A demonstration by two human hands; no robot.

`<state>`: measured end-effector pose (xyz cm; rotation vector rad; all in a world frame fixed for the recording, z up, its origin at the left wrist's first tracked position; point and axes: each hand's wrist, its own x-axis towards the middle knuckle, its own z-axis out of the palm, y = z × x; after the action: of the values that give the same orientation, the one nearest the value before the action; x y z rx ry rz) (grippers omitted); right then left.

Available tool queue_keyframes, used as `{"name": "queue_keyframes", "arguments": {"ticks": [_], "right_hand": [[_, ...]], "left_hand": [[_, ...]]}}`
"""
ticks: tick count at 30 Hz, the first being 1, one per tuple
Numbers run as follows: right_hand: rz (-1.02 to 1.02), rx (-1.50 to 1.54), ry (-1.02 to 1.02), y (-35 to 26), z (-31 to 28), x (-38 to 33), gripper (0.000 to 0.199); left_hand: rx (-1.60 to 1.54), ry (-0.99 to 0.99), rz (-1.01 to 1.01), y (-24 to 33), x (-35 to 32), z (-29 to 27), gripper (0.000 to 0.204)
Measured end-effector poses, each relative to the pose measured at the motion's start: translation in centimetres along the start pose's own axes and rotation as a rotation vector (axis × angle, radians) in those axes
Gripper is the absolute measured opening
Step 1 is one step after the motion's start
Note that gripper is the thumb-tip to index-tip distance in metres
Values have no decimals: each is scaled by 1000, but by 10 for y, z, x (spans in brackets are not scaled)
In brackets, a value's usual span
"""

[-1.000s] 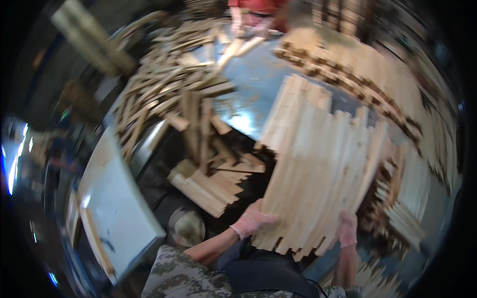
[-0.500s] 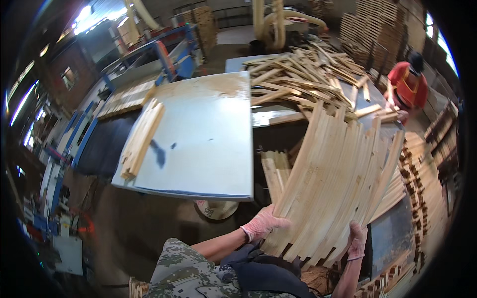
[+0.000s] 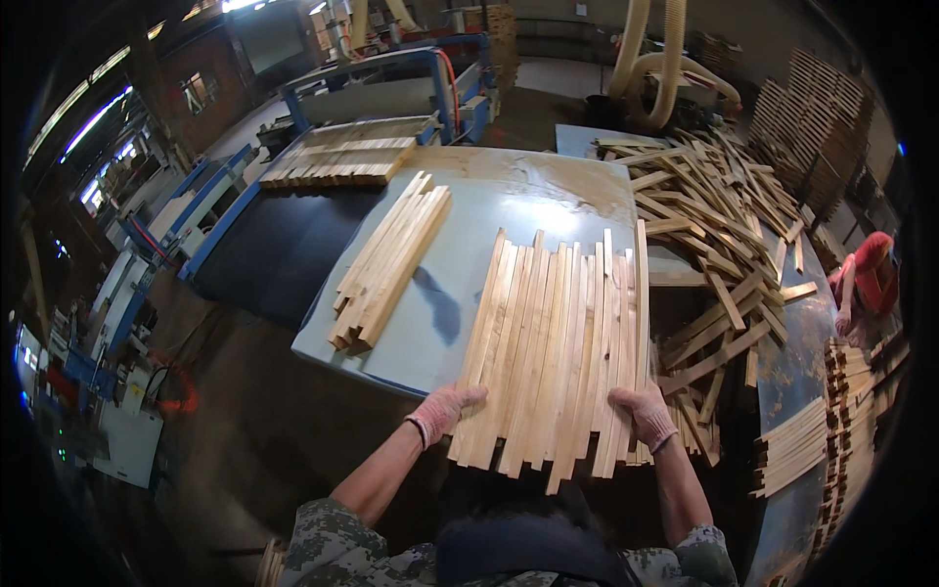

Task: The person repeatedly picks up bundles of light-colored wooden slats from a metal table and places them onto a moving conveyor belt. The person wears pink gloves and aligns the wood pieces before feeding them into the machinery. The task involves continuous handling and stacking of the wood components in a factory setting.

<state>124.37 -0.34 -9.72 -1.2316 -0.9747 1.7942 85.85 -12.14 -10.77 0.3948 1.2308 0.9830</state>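
We hold a row of wooden strips (image 3: 553,352) squeezed between left hand (image 3: 447,410) and right hand (image 3: 646,411).
We judge this a carrying step, far ends over the pale table (image 3: 469,220); the next move calls for even inward pressure. A smaller bundle (image 3: 396,264) lies left on it, a stick heap (image 3: 729,210) to the right, a blue-framed machine (image 3: 377,101) beyond.

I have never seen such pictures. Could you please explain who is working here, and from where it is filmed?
There is no robot: a person works with two gloved hands. The view comes from a wide fisheye camera worn on the head, so straight edges bend near its rim. The left hand and right hand hold a row of wooden strips; I cannot tell whether the far ends touch the pale table. On that table lies a smaller bundle of strips. Right of it is a jumbled wood pile.
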Motion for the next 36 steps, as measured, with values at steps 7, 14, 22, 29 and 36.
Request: {"name": "queue_keyframes", "arguments": {"ticks": [7, 14, 22, 29, 36], "right_hand": [[26, 34, 24, 6, 92, 93, 69], [-75, -20, 31, -5, 140, 150, 73], [-43, -99, 55, -16, 144, 220, 66], [41, -1366, 234, -45, 144, 212, 84], [64, -1199, 525, -49, 196, 251, 80]], "left_hand": [[744, 398, 217, 89, 31, -68, 85], [1264, 785, 66, 135, 75, -61, 122], [1291, 739, 133, 175, 125, -80, 125], [1576, 673, 755, 244, 126, -168, 107], [1305, 700, 304, 275, 127, -307, 106]]}}
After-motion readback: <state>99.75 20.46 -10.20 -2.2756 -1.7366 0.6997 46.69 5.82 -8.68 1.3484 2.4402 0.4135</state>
